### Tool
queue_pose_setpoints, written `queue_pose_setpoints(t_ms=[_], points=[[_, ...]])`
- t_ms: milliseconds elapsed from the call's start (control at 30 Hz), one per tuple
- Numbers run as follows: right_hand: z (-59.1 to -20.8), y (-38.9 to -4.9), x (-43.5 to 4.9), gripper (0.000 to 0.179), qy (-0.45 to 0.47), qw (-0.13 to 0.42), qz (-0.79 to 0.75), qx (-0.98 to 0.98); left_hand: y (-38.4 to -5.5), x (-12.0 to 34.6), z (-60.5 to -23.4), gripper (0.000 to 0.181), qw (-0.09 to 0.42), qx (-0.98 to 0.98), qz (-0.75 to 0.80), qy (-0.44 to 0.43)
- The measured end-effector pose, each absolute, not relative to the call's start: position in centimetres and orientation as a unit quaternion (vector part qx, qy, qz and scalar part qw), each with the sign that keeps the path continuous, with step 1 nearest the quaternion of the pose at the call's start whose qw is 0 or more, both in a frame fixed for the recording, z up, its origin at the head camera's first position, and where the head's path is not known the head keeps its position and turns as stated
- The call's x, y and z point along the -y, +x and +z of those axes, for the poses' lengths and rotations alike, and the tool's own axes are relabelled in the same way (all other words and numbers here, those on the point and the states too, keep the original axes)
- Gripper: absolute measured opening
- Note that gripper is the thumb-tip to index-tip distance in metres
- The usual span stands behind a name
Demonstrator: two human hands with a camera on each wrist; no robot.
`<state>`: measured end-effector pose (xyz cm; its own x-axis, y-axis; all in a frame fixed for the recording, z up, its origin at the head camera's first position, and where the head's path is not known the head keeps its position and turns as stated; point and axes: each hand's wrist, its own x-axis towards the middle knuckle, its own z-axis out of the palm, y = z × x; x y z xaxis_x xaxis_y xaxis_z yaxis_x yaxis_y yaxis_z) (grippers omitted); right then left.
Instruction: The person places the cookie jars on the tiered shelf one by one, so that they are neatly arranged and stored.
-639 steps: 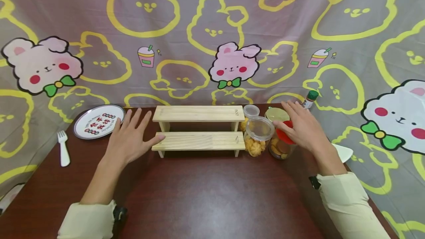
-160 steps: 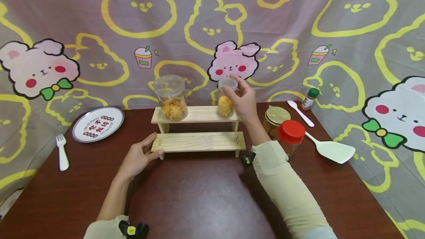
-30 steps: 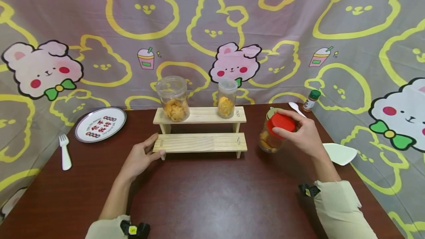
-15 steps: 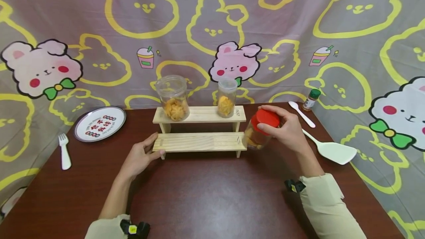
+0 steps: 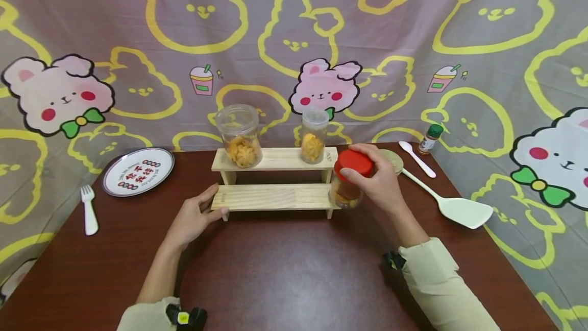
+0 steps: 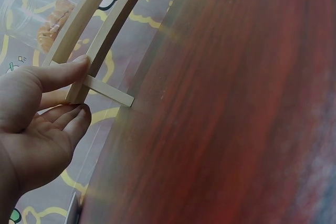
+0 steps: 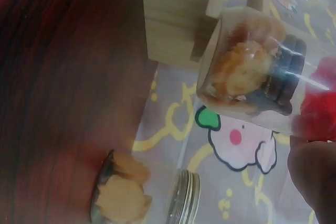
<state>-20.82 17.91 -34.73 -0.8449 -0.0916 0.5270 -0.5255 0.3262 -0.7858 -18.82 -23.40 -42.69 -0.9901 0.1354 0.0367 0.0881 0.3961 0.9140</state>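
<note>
My right hand (image 5: pixel 386 185) grips the red lid of a clear cookie jar (image 5: pixel 345 190), which overlaps the right end of the lower step of a small two-step wooden rack (image 5: pixel 275 196). In the right wrist view the jar's cookies (image 7: pixel 244 69) show through its wall, tilted, with part of the thumb (image 7: pixel 315 177) by the lid. The left hand (image 5: pixel 190 221) pinches the lower step's left end, thumb (image 6: pixel 71 73) on one face and fingers beneath. On the upper step stand a wide clear jar (image 5: pixel 242 139) and a narrower one (image 5: pixel 314 137), both holding yellow-orange twisted snacks.
Behind the right hand is a gold-lidded cookie jar (image 5: pixel 391 160). Further right lie a pale spatula (image 5: pixel 464 212) and white spoon (image 5: pixel 417 159), near a green-capped shaker bottle (image 5: pixel 430 139). A plate (image 5: pixel 139 171) and white fork (image 5: pixel 89 211) lie left. A patterned cloth backs the table.
Both snack jars went from the table onto the upper step. Within the last second the right hand carried the red-lidded jar left to the lower step. The left hand keeps its hold.
</note>
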Motion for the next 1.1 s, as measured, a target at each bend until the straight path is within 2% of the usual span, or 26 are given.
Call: queue_pose_setpoints(t_ms=[333, 467, 733, 1100], points=[[-34.7, -20.6, -16.4, 0.054, 0.203, 0.213, 0.599, 0.745, -18.7, 23.4, -42.7, 0.077, 0.023, -0.835, 0.547, 0.063], [-35.8, -21.4, -16.4, 0.055, 0.214, 0.219, 0.610, 0.731, -18.8, 23.4, -42.7, 0.077, 0.022, -0.835, 0.546, 0.063], [-37.7, -22.3, -15.8, 0.058, 0.253, 0.187, 0.633, 0.707, -18.7, 23.3, -42.6, 0.077, 0.021, -0.834, 0.546, 0.070], [-37.0, -21.9, -12.4, 0.061, 0.287, 0.123, 0.607, 0.731, -18.7, 23.4, -42.5, 0.076, 0.020, -0.837, 0.542, 0.069]])
